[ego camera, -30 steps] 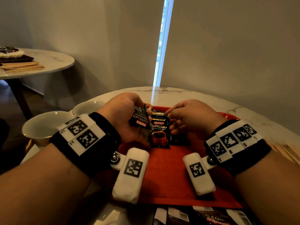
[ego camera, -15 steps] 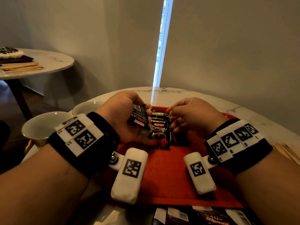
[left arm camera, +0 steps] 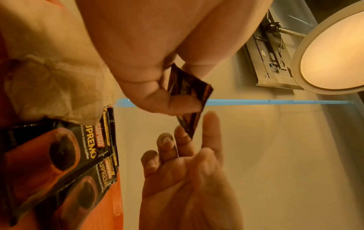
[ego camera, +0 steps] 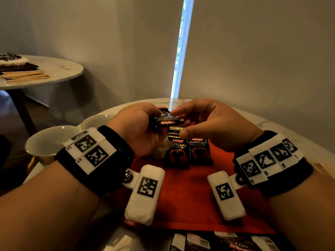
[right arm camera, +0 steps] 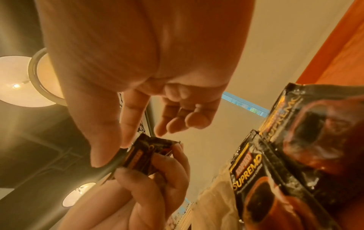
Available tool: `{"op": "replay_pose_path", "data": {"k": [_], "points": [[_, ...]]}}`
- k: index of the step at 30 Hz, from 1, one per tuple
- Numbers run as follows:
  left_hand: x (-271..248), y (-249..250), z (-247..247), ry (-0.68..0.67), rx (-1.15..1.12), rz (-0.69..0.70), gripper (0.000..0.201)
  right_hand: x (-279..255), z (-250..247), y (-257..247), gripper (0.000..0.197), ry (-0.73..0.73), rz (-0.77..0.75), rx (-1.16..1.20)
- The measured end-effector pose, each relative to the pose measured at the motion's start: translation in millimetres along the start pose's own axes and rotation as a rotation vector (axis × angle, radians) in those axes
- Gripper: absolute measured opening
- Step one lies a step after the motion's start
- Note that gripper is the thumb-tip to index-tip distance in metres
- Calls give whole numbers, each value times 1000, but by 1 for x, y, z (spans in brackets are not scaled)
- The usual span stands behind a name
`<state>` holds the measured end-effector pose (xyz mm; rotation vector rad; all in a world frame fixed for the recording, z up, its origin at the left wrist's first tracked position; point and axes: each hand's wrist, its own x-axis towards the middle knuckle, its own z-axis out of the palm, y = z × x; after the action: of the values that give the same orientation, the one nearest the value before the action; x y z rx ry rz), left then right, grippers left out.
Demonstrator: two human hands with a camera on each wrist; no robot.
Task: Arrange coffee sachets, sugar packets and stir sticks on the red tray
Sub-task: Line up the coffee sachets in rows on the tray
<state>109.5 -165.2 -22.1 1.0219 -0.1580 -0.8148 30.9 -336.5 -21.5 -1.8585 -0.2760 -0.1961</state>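
Observation:
My left hand (ego camera: 159, 120) pinches a black Kopiko coffee sachet (ego camera: 165, 120) between thumb and fingers, above the far end of the red tray (ego camera: 190, 196). My right hand (ego camera: 178, 123) is just beside it, fingers loosely extended, with the index fingertip (ego camera: 173, 112) touching the sachet's upper corner. In the right wrist view its thumb and index lie at the edge of the held sachet (right arm camera: 149, 153). Two more sachets (ego camera: 178, 153) (ego camera: 200, 151) lie side by side on the tray below both hands. In the left wrist view, the left thumb presses the held sachet (left arm camera: 189, 87).
Two white cups (ego camera: 49, 142) (ego camera: 97, 120) stand left of the tray on the marble table (ego camera: 272, 124). A pale lacy cloth (ego camera: 160, 151) lies under my left hand. More sachets (ego camera: 226, 241) lie at the near edge. Wooden sticks (ego camera: 324, 169) show at the right.
Both hands have risen off the tray. The right hand left the sachets lying there and moved up and left to the sachet in my left hand, which has tipped flatter.

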Motion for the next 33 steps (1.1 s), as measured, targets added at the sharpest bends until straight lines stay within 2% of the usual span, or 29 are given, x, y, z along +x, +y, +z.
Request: {"op": "replay_pose_path", "data": {"k": [5, 8, 10, 12, 14, 21, 24, 28, 33], "points": [[3, -1, 1, -7, 0, -9, 15, 2, 0, 3, 15, 136, -57, -66], [5, -1, -1, -5, 39, -66, 18, 2, 0, 3, 13, 240, -87, -123], [4, -2, -3, -19, 92, -115, 30, 3, -1, 1, 13, 346, -110, -135], [5, -3, -5, -27, 156, -131, 57, 4, -2, 1, 13, 422, -124, -119], [4, -2, -6, -35, 202, -116, 61, 5, -3, 1, 13, 449, -115, -61], [-2, 1, -5, -179, 259, -46, 29, 4, 0, 4, 15, 376, -61, -25], [-1, -2, -6, -159, 257, -35, 36, 5, -1, 6, 14, 381, -39, -44], [2, -6, -5, -115, 279, -7, 19, 5, -1, 8, 7, 348, 1, -9], [4, -8, -4, -89, 294, -4, 22, 3, -3, 9, 13, 253, 50, -24]]}}
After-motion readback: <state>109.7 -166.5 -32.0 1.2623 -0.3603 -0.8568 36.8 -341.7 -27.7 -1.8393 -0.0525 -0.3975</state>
